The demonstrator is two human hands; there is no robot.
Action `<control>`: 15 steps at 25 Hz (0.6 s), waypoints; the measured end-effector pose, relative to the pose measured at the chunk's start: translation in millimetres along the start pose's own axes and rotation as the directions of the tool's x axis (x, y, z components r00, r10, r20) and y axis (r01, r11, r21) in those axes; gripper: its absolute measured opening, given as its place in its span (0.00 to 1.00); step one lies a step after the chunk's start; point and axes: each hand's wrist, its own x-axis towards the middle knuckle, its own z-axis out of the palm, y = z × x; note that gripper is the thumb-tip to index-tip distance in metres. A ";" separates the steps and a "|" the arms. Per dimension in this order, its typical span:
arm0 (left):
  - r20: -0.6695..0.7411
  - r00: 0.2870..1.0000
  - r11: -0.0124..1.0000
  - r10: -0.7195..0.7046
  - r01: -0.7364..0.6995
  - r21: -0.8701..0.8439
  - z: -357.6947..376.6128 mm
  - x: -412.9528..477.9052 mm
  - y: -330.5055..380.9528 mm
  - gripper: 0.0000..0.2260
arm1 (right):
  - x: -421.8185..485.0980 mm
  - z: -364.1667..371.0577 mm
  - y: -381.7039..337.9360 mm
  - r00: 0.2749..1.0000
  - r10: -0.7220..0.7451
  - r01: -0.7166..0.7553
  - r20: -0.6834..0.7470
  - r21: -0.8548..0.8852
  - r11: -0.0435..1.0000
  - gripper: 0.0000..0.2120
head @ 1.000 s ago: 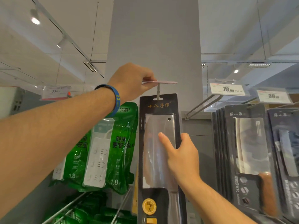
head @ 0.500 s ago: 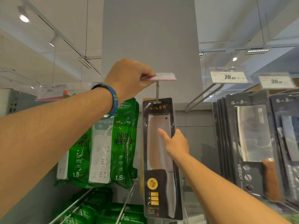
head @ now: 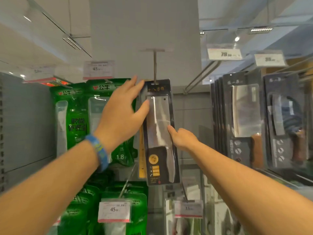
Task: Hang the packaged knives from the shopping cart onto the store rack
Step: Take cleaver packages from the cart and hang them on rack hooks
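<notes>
1. We find the packaged knife [head: 159, 131] hanging on a metal hook [head: 155, 67] in front of a white pillar [head: 144, 28]. The hook's rod passes through the hole at the top of the black card. The pack hangs nearly upright, blade uppermost and handle down.
2. The left hand [head: 122, 114] is at the pack's upper left. Its fingers are straight and spread wide, their tips by the top left corner. The thumb lies flat on the clear blister over the blade. We see no closed grip.
3. The right hand [head: 183, 137] meets the pack's right edge about halfway down. One digit rests on the front. The others are curled, and we cannot tell whether they clasp the edge.
4. A blue wristband [head: 100, 150] sits on the left wrist.
5. Green packs of power strips [head: 76, 119] hang just left of the knife, under a price tag marked 45 [head: 98, 69].
6. Further boxed cleavers [head: 243, 112] hang in rows on the right, well apart from the pack, below a tag marked 79 [head: 224, 54].
</notes>
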 end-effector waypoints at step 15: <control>0.758 0.237 0.215 -0.607 0.968 -0.131 98.8 -420.3 6.2 0.11 | -380.7 125.9 263.6 0.902 0.409 -0.406 0.141 0.601 0.688 0.07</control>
